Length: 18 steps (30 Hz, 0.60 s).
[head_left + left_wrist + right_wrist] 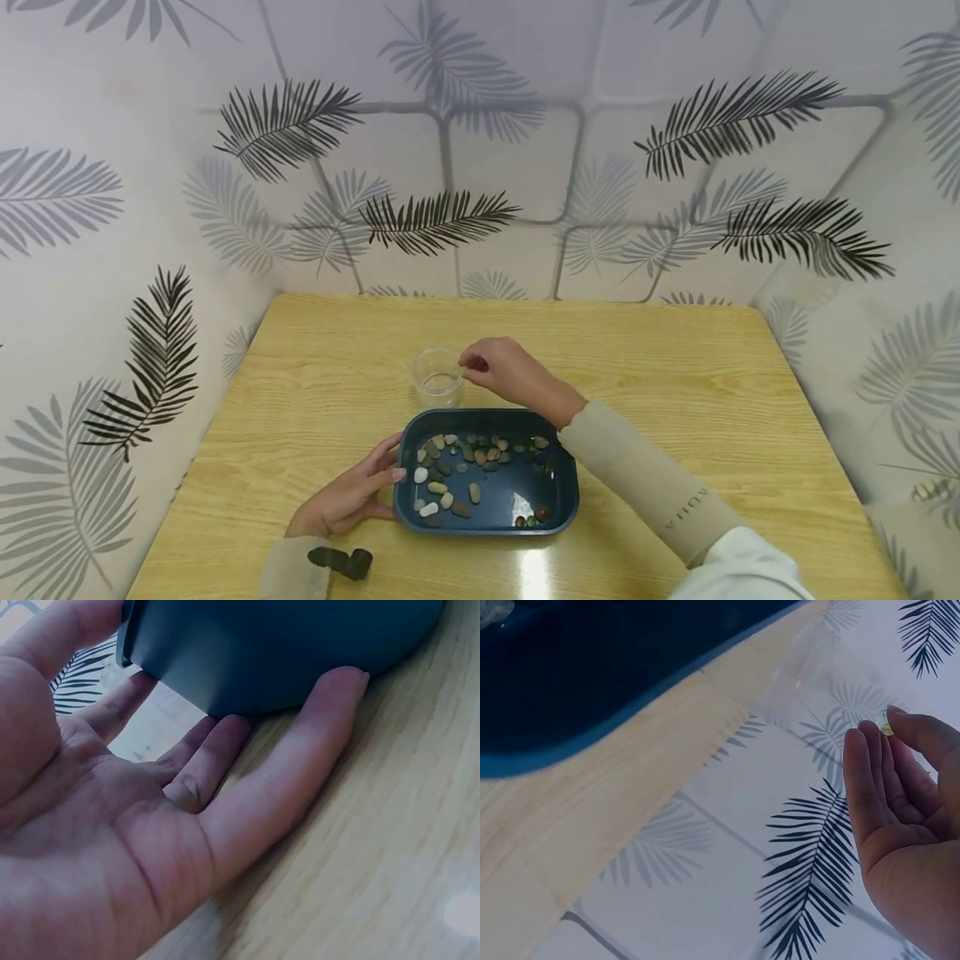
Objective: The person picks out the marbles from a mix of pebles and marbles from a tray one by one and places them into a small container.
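My right hand pinches a small clear marble with a yellow-green core between thumb and fingertips. It is beside the rim of a clear round plastic cup, which stands behind a dark blue basin. My left hand holds the basin's left side, its thumb at the rim and its other fingers spread against the outer wall and near the base, as the left wrist view shows. Pebbles of several colours lie mostly in the basin's left and back parts. A few marbles sit in its front right corner.
A light wooden table carries the basin and the cup. Leaf-patterned walls enclose its back and sides. My right forearm's beige sleeve reaches past the basin's right edge. More greenish pieces lie at the basin's back right.
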Available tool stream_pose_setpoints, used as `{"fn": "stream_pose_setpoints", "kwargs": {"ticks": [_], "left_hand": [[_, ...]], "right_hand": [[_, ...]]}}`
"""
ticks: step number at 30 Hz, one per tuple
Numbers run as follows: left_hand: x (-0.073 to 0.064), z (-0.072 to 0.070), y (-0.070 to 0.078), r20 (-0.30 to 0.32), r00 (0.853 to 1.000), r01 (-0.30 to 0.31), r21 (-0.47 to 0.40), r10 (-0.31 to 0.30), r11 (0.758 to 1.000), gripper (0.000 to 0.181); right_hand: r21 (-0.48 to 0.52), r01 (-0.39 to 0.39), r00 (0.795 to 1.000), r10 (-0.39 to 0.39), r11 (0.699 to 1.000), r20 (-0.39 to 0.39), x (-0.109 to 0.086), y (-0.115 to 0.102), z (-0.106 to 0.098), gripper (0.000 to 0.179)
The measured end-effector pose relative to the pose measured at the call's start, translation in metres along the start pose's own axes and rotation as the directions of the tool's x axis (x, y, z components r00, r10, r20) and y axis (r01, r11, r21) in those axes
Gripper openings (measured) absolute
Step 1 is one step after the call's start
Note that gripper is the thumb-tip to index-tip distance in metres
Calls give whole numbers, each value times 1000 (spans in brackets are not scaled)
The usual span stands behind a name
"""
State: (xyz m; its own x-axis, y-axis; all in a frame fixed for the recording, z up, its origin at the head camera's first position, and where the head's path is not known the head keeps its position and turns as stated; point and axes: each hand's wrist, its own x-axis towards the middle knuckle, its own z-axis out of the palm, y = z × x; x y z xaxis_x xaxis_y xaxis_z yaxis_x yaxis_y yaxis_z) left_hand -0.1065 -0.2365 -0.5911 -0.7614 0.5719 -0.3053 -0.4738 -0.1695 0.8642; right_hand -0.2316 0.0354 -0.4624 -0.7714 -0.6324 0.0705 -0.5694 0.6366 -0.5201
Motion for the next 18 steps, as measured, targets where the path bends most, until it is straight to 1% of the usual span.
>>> {"fn": "stream_pose_setpoints", "kwargs": {"ticks": [8, 14, 18], "left_hand": [[2, 2, 1, 7, 1000, -4, 3, 4, 1000, 59], [0, 1, -1, 1, 1000, 2, -1, -2, 1000, 59], [0, 0, -1, 1, 1000, -2, 3, 2, 1000, 59]], "right_hand": [[19, -15, 1000, 14, 1000, 19, 11, 7, 17, 20], [1, -38, 999, 38, 999, 35, 15, 7, 25, 20], [-9, -29, 999, 29, 1000, 27, 16, 7, 28, 18]]}}
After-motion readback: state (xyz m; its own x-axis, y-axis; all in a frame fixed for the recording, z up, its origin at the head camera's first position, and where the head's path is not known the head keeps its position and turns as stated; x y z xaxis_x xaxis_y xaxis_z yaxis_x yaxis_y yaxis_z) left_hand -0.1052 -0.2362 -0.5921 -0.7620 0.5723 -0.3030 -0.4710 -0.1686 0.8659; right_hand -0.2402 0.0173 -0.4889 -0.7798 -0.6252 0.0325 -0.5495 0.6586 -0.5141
